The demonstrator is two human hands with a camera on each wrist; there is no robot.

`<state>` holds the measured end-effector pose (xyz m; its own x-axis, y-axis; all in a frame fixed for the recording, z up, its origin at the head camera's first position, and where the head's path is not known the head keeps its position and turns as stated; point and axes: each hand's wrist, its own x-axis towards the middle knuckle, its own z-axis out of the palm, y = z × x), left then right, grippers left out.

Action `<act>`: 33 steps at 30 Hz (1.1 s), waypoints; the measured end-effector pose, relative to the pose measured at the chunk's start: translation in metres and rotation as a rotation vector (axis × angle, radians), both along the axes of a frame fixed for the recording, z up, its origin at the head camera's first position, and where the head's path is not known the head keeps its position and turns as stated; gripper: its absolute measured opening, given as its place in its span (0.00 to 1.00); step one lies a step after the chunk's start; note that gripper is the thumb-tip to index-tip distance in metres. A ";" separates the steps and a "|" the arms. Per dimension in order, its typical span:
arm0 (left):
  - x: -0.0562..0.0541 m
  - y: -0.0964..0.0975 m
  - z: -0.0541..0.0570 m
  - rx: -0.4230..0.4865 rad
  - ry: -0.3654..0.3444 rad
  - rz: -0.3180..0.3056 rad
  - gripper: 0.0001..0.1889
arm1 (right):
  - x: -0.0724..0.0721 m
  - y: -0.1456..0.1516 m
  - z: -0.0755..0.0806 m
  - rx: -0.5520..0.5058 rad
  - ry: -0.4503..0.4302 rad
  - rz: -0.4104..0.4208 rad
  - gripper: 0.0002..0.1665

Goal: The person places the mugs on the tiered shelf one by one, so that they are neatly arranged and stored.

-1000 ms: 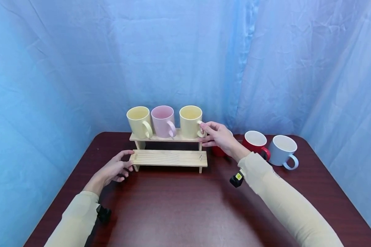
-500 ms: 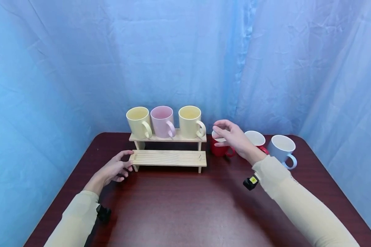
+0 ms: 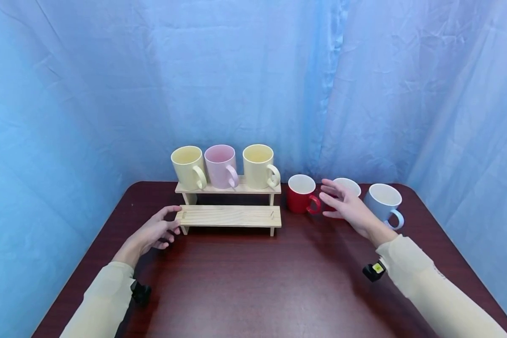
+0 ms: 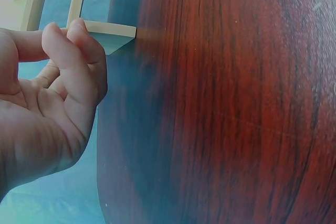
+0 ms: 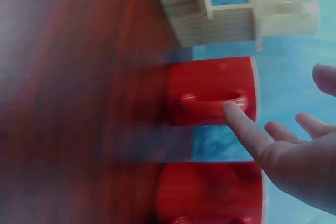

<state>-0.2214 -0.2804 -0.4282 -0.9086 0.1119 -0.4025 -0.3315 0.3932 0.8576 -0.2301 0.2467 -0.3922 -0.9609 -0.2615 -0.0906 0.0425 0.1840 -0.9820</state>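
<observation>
My left hand [image 3: 154, 231] holds the left end of the lower board of a two-tier wooden shelf [image 3: 230, 216], thumb at the front corner and index finger at the back. On the upper board stand a yellow mug [image 3: 188, 168], a pink mug [image 3: 220, 167] and another yellow mug [image 3: 257, 167], handles toward the front right. My right hand [image 3: 348, 206] is spread and holds nothing, overlapping a red mug [image 3: 349, 186] with a white inside in the head view. Left of it stands another red mug [image 3: 300, 195]; a pale blue mug [image 3: 380, 202] is to the right.
A dark red-brown table [image 3: 245, 281] carries the shelf and the loose mugs. Light blue curtains [image 3: 236, 70] hang behind it and at both sides.
My right hand has let go of the right yellow mug's handle and moved right, past the first red mug to the second. My left hand keeps its place on the shelf.
</observation>
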 end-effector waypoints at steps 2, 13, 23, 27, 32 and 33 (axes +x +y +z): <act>0.000 0.000 0.000 0.002 0.002 0.001 0.28 | 0.002 0.002 -0.010 -0.018 -0.035 0.020 0.45; -0.002 0.000 -0.003 0.007 0.004 -0.002 0.28 | -0.001 -0.003 -0.051 -0.138 -0.239 0.005 0.44; -0.001 -0.003 -0.004 0.007 -0.003 0.008 0.28 | -0.012 -0.012 -0.058 -0.148 -0.259 -0.021 0.39; -0.003 0.000 -0.006 0.024 0.000 0.004 0.28 | -0.015 -0.010 -0.057 -0.113 -0.250 -0.054 0.42; -0.003 0.000 -0.007 0.033 0.005 0.009 0.28 | -0.021 -0.013 -0.058 -0.096 -0.263 -0.061 0.44; -0.002 -0.001 -0.007 0.028 0.004 0.015 0.28 | -0.023 -0.015 -0.058 -0.098 -0.266 -0.056 0.43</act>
